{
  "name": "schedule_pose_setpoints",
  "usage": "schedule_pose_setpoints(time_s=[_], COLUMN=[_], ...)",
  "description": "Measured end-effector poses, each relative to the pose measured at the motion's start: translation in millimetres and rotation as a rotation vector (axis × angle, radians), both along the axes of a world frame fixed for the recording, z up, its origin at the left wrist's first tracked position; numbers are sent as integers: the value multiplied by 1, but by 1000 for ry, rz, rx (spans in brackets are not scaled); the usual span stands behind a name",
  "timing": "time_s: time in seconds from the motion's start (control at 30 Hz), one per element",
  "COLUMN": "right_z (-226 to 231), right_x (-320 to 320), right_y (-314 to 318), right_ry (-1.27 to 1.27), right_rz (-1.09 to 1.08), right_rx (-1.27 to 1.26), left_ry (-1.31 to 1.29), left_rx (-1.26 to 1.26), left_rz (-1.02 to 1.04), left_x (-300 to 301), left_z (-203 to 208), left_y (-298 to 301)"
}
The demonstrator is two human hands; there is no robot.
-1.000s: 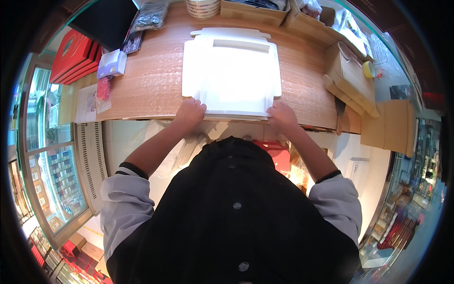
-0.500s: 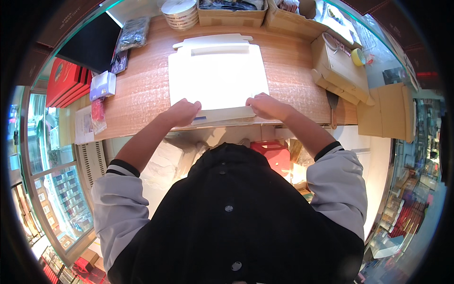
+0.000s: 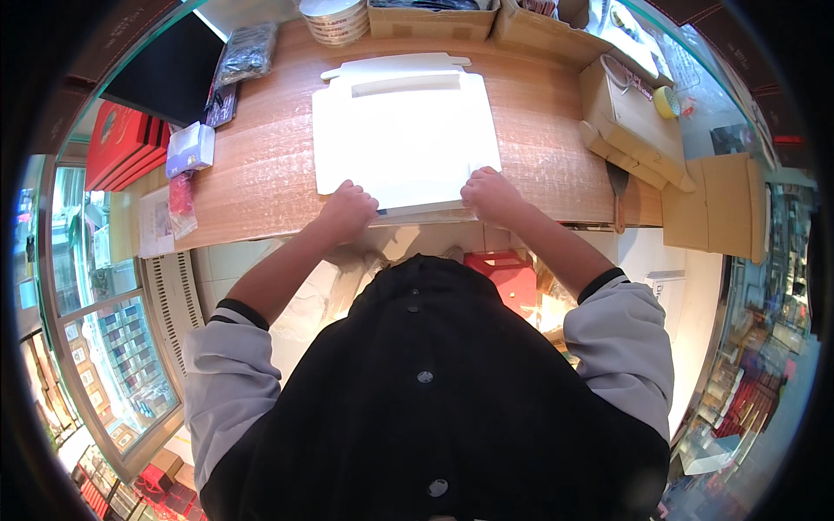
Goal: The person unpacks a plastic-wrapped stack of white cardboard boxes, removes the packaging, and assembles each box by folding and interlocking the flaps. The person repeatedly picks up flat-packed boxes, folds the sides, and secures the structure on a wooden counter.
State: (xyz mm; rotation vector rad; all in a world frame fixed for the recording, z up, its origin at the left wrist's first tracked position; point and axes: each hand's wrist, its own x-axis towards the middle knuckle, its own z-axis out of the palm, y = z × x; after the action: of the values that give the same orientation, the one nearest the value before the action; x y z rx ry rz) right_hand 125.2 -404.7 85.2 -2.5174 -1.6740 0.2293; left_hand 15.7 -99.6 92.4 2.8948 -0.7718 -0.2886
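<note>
A white cardboard box blank lies on the wooden table in front of me, with a raised folded strip and tabs along its far side. At its near left corner my left hand is closed, fingers curled on the edge. My right hand is closed in the same way on the near right corner. Between them runs a narrow folded flap along the near edge. The fingertips are partly hidden by the backs of the hands.
Cardboard boxes and a wooden-handled scraper are on the right. A stack of tape rolls stands at the back. Left are red boxes, a small tissue-like pack and a plastic-wrapped bundle.
Both hands have moved slightly farther from me along the near corners. The near flap now looks narrower and whiter, turned up more against the blank. The view has shifted a little.
</note>
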Motion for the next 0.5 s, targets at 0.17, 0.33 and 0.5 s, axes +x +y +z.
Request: schedule_pose_setpoints(time_s=[0.17, 0.33, 0.5], right_z=[5, -1, 2], right_x=[-33, -35, -40], right_y=[28, 21, 12], right_ry=[145, 274, 277], right_rz=[-62, -59, -76], right_rx=[365, 367, 394], left_ry=[-20, -423, 28], left_rx=[-172, -238, -58], left_rz=[73, -211, -342], left_x=[-4, -3, 6], left_z=[25, 17, 32], left_y=[-49, -48, -39])
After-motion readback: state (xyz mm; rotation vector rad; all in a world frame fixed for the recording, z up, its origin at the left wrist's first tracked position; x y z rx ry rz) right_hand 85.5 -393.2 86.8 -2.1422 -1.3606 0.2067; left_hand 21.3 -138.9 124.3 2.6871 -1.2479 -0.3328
